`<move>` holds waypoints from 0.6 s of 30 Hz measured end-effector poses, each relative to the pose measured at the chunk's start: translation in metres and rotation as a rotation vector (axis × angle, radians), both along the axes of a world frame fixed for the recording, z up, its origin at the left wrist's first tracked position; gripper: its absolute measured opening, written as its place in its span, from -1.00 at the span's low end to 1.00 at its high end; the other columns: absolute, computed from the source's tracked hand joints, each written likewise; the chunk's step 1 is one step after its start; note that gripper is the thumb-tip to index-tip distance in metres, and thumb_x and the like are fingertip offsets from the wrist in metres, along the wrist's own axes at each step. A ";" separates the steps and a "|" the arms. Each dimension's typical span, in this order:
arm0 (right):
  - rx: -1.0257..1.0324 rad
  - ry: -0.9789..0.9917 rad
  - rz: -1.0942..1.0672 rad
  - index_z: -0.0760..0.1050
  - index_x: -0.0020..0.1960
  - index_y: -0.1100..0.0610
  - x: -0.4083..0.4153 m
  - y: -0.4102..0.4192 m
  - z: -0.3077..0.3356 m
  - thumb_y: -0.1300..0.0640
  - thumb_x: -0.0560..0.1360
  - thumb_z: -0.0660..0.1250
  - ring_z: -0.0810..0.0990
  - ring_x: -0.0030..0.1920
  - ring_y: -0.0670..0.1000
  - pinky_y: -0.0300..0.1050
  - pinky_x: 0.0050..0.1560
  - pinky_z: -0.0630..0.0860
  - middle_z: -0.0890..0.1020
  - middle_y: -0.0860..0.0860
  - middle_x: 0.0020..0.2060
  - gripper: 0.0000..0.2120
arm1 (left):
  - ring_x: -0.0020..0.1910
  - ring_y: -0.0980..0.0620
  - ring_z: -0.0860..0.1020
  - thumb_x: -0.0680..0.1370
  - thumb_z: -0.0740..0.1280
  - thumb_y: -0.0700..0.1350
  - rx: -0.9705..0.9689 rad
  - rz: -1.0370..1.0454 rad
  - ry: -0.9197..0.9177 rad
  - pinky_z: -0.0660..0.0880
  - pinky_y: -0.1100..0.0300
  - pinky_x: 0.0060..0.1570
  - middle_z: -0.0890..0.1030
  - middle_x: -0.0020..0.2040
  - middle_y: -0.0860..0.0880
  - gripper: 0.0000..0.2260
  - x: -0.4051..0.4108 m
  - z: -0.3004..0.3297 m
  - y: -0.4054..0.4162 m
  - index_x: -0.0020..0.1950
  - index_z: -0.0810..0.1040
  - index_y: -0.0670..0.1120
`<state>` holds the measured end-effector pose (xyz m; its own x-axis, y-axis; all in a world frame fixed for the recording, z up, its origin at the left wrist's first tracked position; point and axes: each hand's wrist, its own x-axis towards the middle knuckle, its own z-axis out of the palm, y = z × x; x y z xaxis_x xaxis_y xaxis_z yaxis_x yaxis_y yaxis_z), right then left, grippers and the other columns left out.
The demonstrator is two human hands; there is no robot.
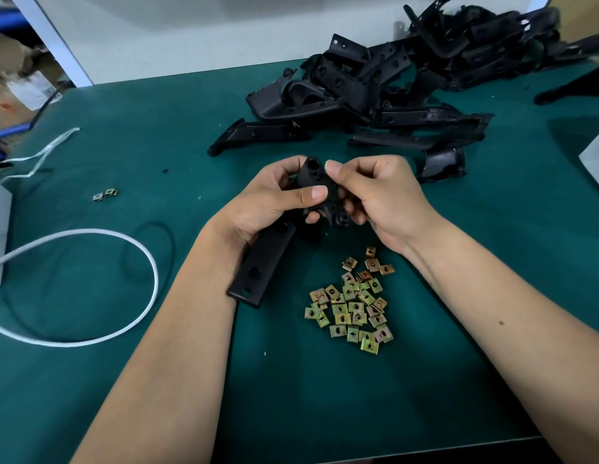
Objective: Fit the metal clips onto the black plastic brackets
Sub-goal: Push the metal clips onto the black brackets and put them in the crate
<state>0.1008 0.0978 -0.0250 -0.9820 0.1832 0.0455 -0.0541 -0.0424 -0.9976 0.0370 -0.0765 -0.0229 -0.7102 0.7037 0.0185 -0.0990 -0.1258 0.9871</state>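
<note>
I have one black plastic bracket (pixel 274 242) lifted above the green counter (pixel 157 135), its long flat arm slanting down towards my left wrist. My left hand (pixel 271 202) is wrapped round its middle, thumb laid across the face. My right hand (pixel 368 195) has curled fingers closed on the bracket's upper end, thumb near the top hole. Whether a metal clip sits between those fingers I cannot tell; they cover that edge completely.

The loose metal clips (pixel 353 304) lie in a heap just below my hands, and two stray clips (pixel 105 194) sit well apart to the left. The pile of unfitted brackets (pixel 392 92) is behind, and a white cable (pixel 90 289) loops at left.

My worry is a clip going on crooked or slipping free, since the mounting edge is hidden from me. The pile runs off the frame's right edge.
</note>
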 end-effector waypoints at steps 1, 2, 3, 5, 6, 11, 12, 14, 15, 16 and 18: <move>0.002 -0.004 -0.001 0.61 -0.26 0.18 0.000 -0.001 0.000 0.12 0.59 0.45 0.47 -0.53 -0.08 -0.27 -0.59 0.30 0.56 -0.04 -0.48 -0.74 | -0.36 0.02 0.54 0.50 0.38 -0.27 -0.005 -0.002 -0.001 0.53 0.25 -0.32 0.55 -0.07 -0.26 -0.73 0.000 0.000 0.000 0.16 0.44 -0.25; -0.002 -0.006 -0.002 0.60 -0.26 0.18 0.000 -0.002 0.000 0.12 0.59 0.46 0.47 -0.53 -0.09 -0.27 -0.59 0.29 0.56 -0.04 -0.48 -0.73 | -0.36 0.02 0.53 0.50 0.38 -0.27 -0.007 -0.008 0.002 0.52 0.25 -0.32 0.54 -0.07 -0.26 -0.72 0.000 0.000 0.000 0.17 0.44 -0.25; -0.010 -0.008 -0.005 0.60 -0.27 0.17 0.001 -0.002 0.000 0.12 0.58 0.46 0.46 -0.53 -0.09 -0.28 -0.59 0.29 0.56 -0.04 -0.48 -0.73 | -0.37 0.02 0.53 0.50 0.37 -0.27 -0.006 -0.012 0.007 0.52 0.25 -0.32 0.55 -0.08 -0.25 -0.73 0.000 0.000 0.000 0.17 0.44 -0.26; -0.038 -0.014 -0.021 0.59 -0.27 0.16 0.000 -0.002 0.001 0.11 0.58 0.46 0.47 -0.52 -0.09 -0.27 -0.58 0.28 0.55 -0.04 -0.47 -0.73 | -0.38 0.04 0.55 0.50 0.37 -0.28 -0.001 -0.010 0.007 0.53 0.26 -0.32 0.56 -0.13 -0.22 -0.75 0.000 0.000 0.000 0.15 0.45 -0.26; -0.054 -0.018 -0.033 0.59 -0.27 0.16 0.000 -0.002 0.001 0.11 0.58 0.46 0.47 -0.52 -0.09 -0.27 -0.58 0.28 0.55 -0.03 -0.46 -0.73 | -0.38 0.06 0.56 0.50 0.37 -0.28 0.001 -0.005 0.005 0.53 0.26 -0.33 0.57 -0.14 -0.20 -0.76 0.000 0.000 0.000 0.13 0.46 -0.25; -0.077 -0.020 -0.054 0.58 -0.27 0.16 0.000 -0.002 0.002 0.11 0.58 0.46 0.46 -0.51 -0.08 -0.26 -0.58 0.28 0.53 -0.02 -0.45 -0.73 | -0.39 0.08 0.56 0.49 0.37 -0.29 0.003 0.006 0.004 0.53 0.28 -0.34 0.61 -0.19 -0.12 -0.76 0.001 -0.001 0.001 0.13 0.46 -0.26; -0.072 -0.023 -0.052 0.58 -0.26 0.17 0.000 -0.003 0.002 0.11 0.58 0.46 0.46 -0.51 -0.08 -0.27 -0.58 0.27 0.53 -0.02 -0.45 -0.73 | -0.39 0.08 0.56 0.49 0.37 -0.29 0.003 0.002 0.006 0.53 0.27 -0.34 0.61 -0.17 -0.13 -0.74 0.001 -0.001 0.001 0.15 0.46 -0.27; -0.066 -0.028 -0.049 0.58 -0.25 0.19 0.000 -0.003 0.002 0.11 0.59 0.45 0.45 -0.51 -0.08 -0.27 -0.58 0.27 0.52 -0.02 -0.45 -0.73 | -0.39 0.07 0.56 0.49 0.37 -0.30 0.003 -0.001 0.006 0.53 0.27 -0.34 0.61 -0.15 -0.15 -0.73 0.001 -0.001 0.002 0.17 0.45 -0.27; -0.064 -0.029 -0.047 0.58 -0.25 0.19 0.000 -0.003 0.002 0.11 0.59 0.45 0.45 -0.51 -0.08 -0.27 -0.59 0.26 0.52 -0.02 -0.45 -0.74 | -0.38 0.06 0.56 0.49 0.37 -0.29 0.000 0.001 0.006 0.53 0.27 -0.34 0.61 -0.14 -0.16 -0.73 0.001 -0.001 0.002 0.16 0.45 -0.27; -0.060 -0.031 -0.045 0.58 -0.25 0.18 0.000 -0.002 0.002 0.11 0.59 0.46 0.45 -0.52 -0.08 -0.28 -0.59 0.26 0.52 -0.02 -0.45 -0.74 | -0.37 0.06 0.57 0.49 0.38 -0.29 -0.006 0.003 0.005 0.53 0.26 -0.34 0.60 -0.12 -0.18 -0.73 0.001 -0.001 0.002 0.16 0.46 -0.27; -0.050 -0.040 -0.035 0.58 -0.26 0.17 0.000 0.000 0.003 0.11 0.58 0.46 0.45 -0.53 -0.09 -0.28 -0.60 0.25 0.53 -0.03 -0.46 -0.73 | -0.35 0.06 0.59 0.49 0.39 -0.28 -0.027 0.003 0.008 0.55 0.27 -0.33 0.60 -0.11 -0.18 -0.74 0.001 -0.001 0.002 0.15 0.47 -0.26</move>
